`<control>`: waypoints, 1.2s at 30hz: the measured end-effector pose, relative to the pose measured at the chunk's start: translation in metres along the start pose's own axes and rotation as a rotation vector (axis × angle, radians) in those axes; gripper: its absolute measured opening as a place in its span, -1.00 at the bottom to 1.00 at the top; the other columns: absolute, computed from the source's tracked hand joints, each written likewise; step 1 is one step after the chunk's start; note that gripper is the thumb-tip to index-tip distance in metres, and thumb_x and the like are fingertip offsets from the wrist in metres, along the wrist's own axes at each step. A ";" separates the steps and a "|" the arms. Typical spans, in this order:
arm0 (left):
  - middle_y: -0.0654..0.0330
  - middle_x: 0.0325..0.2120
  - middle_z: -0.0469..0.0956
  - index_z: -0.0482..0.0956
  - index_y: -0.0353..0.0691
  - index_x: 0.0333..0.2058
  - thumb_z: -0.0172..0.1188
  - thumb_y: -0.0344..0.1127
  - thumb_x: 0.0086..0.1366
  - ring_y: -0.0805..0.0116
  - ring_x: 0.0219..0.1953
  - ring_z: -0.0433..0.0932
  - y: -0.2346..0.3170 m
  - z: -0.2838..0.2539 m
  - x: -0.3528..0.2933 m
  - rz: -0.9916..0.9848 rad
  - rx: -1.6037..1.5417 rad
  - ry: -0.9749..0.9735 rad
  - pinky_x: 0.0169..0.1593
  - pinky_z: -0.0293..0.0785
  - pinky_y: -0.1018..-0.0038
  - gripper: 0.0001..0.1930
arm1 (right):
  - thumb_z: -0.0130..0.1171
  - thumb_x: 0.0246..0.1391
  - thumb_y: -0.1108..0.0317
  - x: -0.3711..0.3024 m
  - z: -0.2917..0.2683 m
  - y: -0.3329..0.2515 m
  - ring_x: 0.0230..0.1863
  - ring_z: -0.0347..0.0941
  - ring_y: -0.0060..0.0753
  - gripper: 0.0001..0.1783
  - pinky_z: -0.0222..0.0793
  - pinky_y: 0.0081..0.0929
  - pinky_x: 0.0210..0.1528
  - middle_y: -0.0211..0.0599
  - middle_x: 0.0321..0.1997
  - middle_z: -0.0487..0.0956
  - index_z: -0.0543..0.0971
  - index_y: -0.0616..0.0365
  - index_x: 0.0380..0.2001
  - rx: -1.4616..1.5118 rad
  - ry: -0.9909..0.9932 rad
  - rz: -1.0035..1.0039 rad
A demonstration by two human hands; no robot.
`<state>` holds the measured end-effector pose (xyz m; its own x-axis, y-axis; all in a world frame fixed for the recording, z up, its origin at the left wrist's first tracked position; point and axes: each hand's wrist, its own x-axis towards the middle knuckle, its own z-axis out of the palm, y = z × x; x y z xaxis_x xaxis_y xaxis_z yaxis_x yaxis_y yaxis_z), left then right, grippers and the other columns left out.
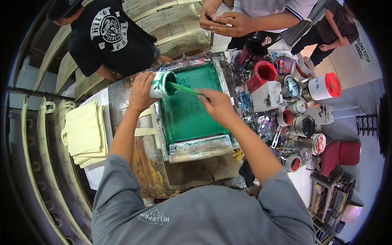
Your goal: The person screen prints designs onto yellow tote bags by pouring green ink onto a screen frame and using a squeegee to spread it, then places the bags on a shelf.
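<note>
My left hand (142, 92) is wrapped round a white ink pot (157, 86), tilted with its mouth toward the right. Green ink coats the pot's inside and rim. In my right hand (218, 107) is a green-smeared stirring stick (185, 89), its far end at the pot's mouth. Beneath both hands lies a screen-printing frame (223, 75) with a green mesh (192, 118). Wet green ink sits on the mesh's far part, below the pot. Pale cloth with a strap (145, 131) shows from under the frame's left side.
A stack of pale yellow bags (83, 132) lies left. Ink cans (263, 75) and pots crowd the right side of the stained table (149, 163). Drying racks (45, 163) line the left. Across the table are a person in black (110, 36) and another in white (261, 16).
</note>
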<state>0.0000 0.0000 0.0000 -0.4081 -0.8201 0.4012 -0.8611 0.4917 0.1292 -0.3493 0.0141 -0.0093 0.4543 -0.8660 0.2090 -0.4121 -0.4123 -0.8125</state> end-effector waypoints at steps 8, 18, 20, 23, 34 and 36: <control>-0.03 0.28 0.49 0.42 -0.19 0.31 0.62 -0.13 -0.10 -0.12 0.33 0.44 0.020 -0.032 0.004 0.204 0.046 0.081 0.45 0.30 -0.05 -0.05 | 0.22 0.37 0.33 0.015 0.037 0.002 -0.35 0.59 -0.04 -0.69 0.45 -0.15 -0.30 -0.19 -0.33 0.64 0.64 0.02 0.14 0.023 0.017 -0.092; -0.01 0.28 0.51 0.48 -0.13 0.29 0.49 -0.21 0.04 -0.06 0.31 0.49 0.028 -0.015 -0.008 0.192 0.161 0.154 0.44 0.32 -0.04 -0.22 | 0.15 0.49 0.28 0.004 0.046 0.009 -0.57 0.01 -0.77 -0.71 -0.10 -0.65 -0.55 -0.70 -0.50 0.21 0.55 0.05 0.19 1.136 -0.346 0.707; 0.00 0.27 0.51 0.48 -0.13 0.29 0.48 -0.21 0.04 -0.05 0.32 0.49 0.028 -0.011 -0.004 0.223 0.209 0.109 0.44 0.33 -0.02 -0.22 | 0.14 0.51 0.27 -0.006 0.053 0.017 -0.58 -0.02 -0.75 -0.69 -0.09 -0.65 -0.55 -0.71 -0.52 0.16 0.53 0.04 0.22 1.279 -0.327 0.772; 0.01 0.28 0.49 0.45 -0.11 0.32 0.52 -0.23 -0.01 -0.04 0.35 0.45 0.022 -0.006 -0.004 0.197 0.234 0.050 0.47 0.28 0.00 -0.15 | 0.14 0.51 0.25 -0.017 0.062 0.021 -0.60 -0.03 -0.75 -0.69 -0.08 -0.66 -0.56 -0.71 -0.52 0.14 0.53 0.03 0.22 1.320 -0.198 0.794; -0.01 0.31 0.42 0.34 -0.15 0.41 0.71 -0.18 -0.23 -0.06 0.38 0.37 0.000 0.003 -0.026 -0.162 0.281 0.014 0.48 0.21 0.00 0.15 | 0.15 0.49 0.26 -0.016 0.051 0.071 -0.51 0.42 -0.49 -0.70 0.31 -0.39 -0.47 -0.50 -0.41 0.53 0.60 0.05 0.18 0.417 0.226 0.397; -0.02 0.30 0.43 0.34 -0.17 0.40 0.72 -0.18 -0.23 -0.06 0.37 0.37 0.002 0.001 -0.027 -0.179 0.261 0.025 0.48 0.21 0.00 0.14 | 0.16 0.46 0.26 -0.012 0.056 0.073 -0.43 0.57 -0.25 -0.70 0.45 -0.23 -0.36 -0.36 -0.33 0.65 0.62 0.05 0.17 0.021 0.238 0.254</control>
<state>0.0091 0.0227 -0.0115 -0.2385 -0.8775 0.4161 -0.9686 0.2460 -0.0364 -0.3407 0.0105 -0.1017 0.1415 -0.9830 0.1173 -0.4711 -0.1711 -0.8653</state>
